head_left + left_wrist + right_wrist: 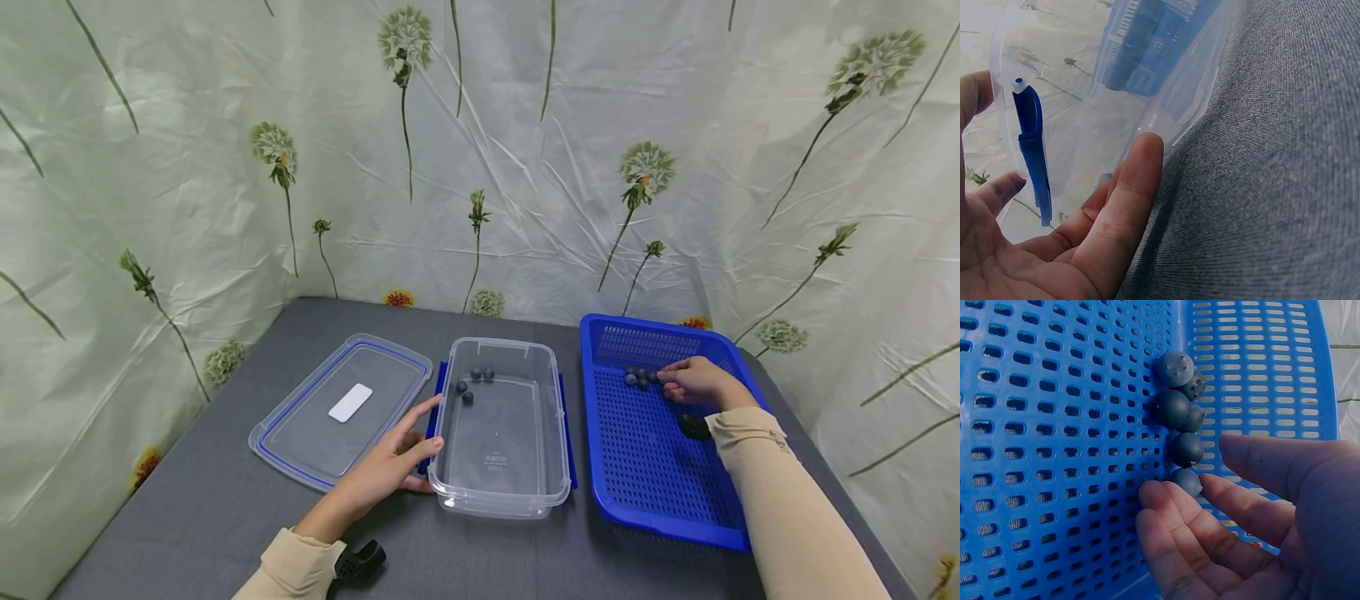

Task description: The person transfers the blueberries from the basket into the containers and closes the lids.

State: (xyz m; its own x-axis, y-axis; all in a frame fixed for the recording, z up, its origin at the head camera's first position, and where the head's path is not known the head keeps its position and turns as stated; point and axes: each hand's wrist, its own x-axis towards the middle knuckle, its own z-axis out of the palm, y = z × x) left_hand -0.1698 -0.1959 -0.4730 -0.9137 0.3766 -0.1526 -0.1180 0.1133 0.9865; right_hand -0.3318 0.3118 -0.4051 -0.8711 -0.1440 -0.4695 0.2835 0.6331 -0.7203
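Observation:
In the head view my right hand (697, 381) reaches into the blue basket (667, 521) at the right. Several blueberries (1174, 408) lie bunched by the basket's far wall. The right fingertips are at the nearest blueberry (1185, 482), and the thumb stands apart from them in the right wrist view. My left hand (375, 471) rests against the left side of a clear plastic container (498, 500), its thumb at the rim and its fingers spread along the wall beside a blue latch (1034, 150). Several blueberries (468, 397) sit in the container's far left part.
A clear lid (315, 454) with a blue seal and a white label (350, 403) lies left of the container. All stand on a grey cloth-covered table (480, 558). A flower-printed curtain (510, 183) hangs behind and on both sides.

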